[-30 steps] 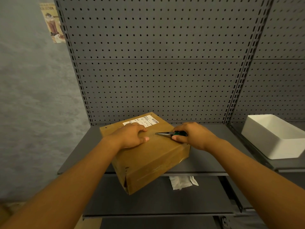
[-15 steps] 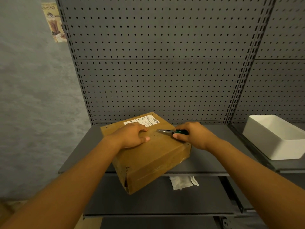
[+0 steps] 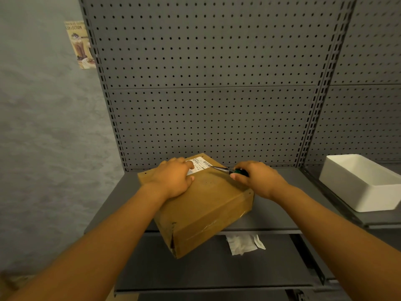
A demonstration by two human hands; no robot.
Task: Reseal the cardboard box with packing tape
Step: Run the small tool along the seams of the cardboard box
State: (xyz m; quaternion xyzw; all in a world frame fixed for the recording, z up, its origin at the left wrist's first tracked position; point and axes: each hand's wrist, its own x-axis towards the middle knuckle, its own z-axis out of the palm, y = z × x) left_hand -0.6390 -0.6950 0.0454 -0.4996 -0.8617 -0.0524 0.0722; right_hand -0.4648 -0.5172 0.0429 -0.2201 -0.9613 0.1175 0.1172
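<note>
A brown cardboard box (image 3: 201, 205) lies at an angle on the grey shelf (image 3: 273, 216), its near corner hanging over the shelf's front edge. A white shipping label (image 3: 200, 165) is on its far top corner. My left hand (image 3: 173, 177) presses flat on the box top, fingertips over the label. My right hand (image 3: 256, 178) grips a tool with a dark green handle (image 3: 240, 171); its thin metal tip (image 3: 218, 168) lies on the box's far right edge, next to the label. No packing tape roll is in view.
A white rectangular tub (image 3: 360, 183) stands on the neighbouring shelf at the right. A crumpled white paper (image 3: 244, 244) lies on the lower shelf under the box. Grey pegboard panels (image 3: 212, 83) rise behind. A small poster (image 3: 80, 44) hangs on the left wall.
My right hand has slid the tool's tip along the box top toward the far corner by the label. My left hand has shifted forward onto the label. The box stays put.
</note>
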